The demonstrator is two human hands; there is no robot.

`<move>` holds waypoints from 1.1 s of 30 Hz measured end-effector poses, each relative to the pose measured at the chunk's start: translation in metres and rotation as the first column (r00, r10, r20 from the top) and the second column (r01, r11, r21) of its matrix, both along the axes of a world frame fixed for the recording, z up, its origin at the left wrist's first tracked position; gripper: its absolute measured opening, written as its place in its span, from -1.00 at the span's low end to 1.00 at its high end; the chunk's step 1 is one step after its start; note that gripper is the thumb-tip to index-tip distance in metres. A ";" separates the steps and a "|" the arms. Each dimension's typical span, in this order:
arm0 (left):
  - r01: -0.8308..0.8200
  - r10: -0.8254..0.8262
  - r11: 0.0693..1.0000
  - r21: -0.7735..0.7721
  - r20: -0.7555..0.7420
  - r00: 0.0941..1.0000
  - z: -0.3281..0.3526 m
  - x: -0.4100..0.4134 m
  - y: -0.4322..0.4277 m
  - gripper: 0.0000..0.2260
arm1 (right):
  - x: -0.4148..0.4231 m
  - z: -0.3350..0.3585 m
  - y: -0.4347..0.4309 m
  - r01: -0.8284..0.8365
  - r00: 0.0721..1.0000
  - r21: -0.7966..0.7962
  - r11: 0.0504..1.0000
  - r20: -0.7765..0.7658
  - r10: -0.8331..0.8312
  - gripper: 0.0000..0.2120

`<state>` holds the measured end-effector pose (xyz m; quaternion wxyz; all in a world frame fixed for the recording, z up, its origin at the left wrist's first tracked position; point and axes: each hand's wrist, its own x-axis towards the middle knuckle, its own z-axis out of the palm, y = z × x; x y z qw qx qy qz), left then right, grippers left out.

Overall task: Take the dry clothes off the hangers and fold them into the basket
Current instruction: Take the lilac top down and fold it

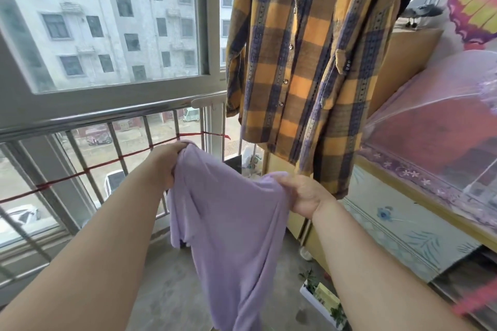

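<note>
Under you runs a bare grey concrete floor. At your right, a long white planter trough lies on it, holding small green plants. Just beyond it a small white object, too blurred to name, sits at the foot of a yellow wooden cabinet with flower-painted panels. The cabinet stands on the floor along your right side, and its top carries a lilac mesh dome cover. At the far end, white bags rest on the floor.

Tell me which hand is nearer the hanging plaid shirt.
Right. The right hand grips the purple garment just under the hem of the plaid shirt; the left hand grips it farther left.
</note>
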<state>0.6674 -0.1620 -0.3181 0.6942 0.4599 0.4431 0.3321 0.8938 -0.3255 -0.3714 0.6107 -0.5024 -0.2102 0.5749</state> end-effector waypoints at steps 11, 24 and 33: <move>0.403 -0.403 0.915 -0.015 0.008 0.915 -0.004 -0.031 0.011 -0.58 | 0.003 0.020 0.007 0.136 0.983 -0.050 0.990 0.130 -0.128 -0.73; 0.218 -0.134 0.974 -0.070 0.597 0.791 -0.048 -0.007 -0.008 -0.61 | 0.005 0.046 0.022 0.429 0.881 0.055 0.902 -0.248 -0.404 -0.77; 0.272 -0.210 0.957 -0.103 0.403 0.891 -0.041 -0.012 -0.005 -0.78 | 0.015 0.042 0.016 0.445 0.872 0.026 0.895 -0.239 -0.427 -0.60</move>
